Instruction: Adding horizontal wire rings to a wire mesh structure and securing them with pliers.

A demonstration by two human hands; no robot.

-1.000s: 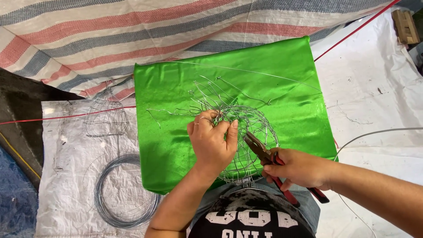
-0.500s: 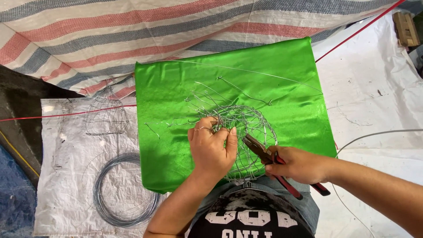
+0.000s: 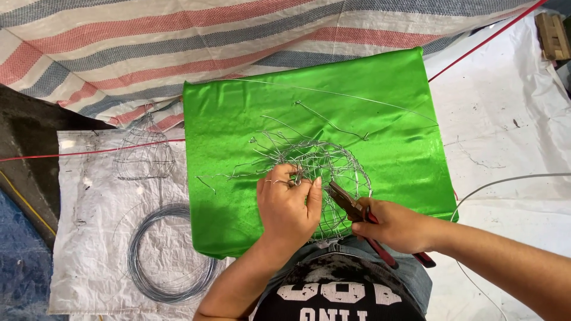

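Left hand (image 3: 289, 205) pinches the wire basket frame (image 3: 321, 172); right hand (image 3: 395, 224) grips red-handled pliers (image 3: 357, 214) (jaws at ten o'clock). Loose wire ends could prick fingers.

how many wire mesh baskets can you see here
2. One unfinished wire basket sits on the green cloth, gripped by the left hand. A second wire basket lies on the white sack, above the wire coil.
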